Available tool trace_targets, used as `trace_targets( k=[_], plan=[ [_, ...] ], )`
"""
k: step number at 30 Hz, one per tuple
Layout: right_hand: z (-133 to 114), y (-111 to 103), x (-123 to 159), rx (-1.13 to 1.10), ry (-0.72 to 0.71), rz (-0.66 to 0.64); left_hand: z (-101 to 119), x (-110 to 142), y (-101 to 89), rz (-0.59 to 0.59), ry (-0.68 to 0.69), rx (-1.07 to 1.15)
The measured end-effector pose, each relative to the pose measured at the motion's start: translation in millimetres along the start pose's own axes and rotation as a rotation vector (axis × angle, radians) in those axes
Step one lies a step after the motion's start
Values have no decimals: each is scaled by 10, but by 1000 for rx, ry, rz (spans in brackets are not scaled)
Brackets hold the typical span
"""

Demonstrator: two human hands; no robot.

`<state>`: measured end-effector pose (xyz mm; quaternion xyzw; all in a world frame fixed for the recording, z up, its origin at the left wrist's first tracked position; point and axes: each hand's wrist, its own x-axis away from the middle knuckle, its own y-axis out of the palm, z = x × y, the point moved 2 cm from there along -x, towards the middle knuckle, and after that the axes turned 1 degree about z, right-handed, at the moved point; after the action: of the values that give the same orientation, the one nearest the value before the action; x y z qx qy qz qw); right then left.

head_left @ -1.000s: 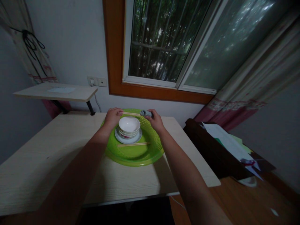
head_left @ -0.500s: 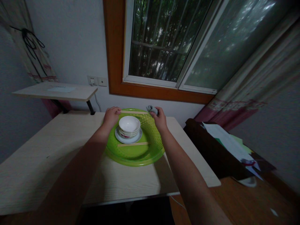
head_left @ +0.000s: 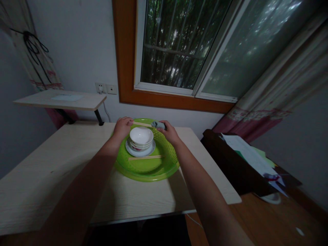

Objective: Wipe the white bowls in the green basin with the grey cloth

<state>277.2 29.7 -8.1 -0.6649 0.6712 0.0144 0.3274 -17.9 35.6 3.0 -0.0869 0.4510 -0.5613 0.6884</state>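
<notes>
Over the far side of a green plastic basin (head_left: 143,178), my left hand (head_left: 122,127) grips one end of a pair of light wooden chopsticks (head_left: 141,124). My right hand (head_left: 169,131) is closed on a grey-blue cloth (head_left: 158,125), which is wrapped around the chopsticks' other part and hides it. Below my hands, a stack of white bowls (head_left: 141,136) rests on a white plate (head_left: 130,151) inside the basin. Another pair of chopsticks (head_left: 146,158) lies on the basin floor, in front of the plate.
The basin stands on a light wooden table (head_left: 77,150). A raised shelf (head_left: 61,99) is fixed at the table's back left. Beyond the right edge sits a dark brown box (head_left: 222,160) with papers (head_left: 246,153) on it. A window (head_left: 189,51) is behind.
My right hand and the cloth have moved left along the chopsticks, and the cloth now covers more of them. My left hand has hardly moved.
</notes>
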Motion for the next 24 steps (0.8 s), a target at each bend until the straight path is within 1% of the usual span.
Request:
trace_targets(
  k=[7, 16, 24],
  plan=[
    [-20, -32, -13, 1, 1, 72, -5, -18, 38, -39, 4, -7],
    [-42, -46, -9, -69, 15, 102, -4, -23, 52, -86, 50, -8],
    [-10, -38, -13, -94, 29, 119, -16, -34, 72, -83, 115, -26]
  ],
)
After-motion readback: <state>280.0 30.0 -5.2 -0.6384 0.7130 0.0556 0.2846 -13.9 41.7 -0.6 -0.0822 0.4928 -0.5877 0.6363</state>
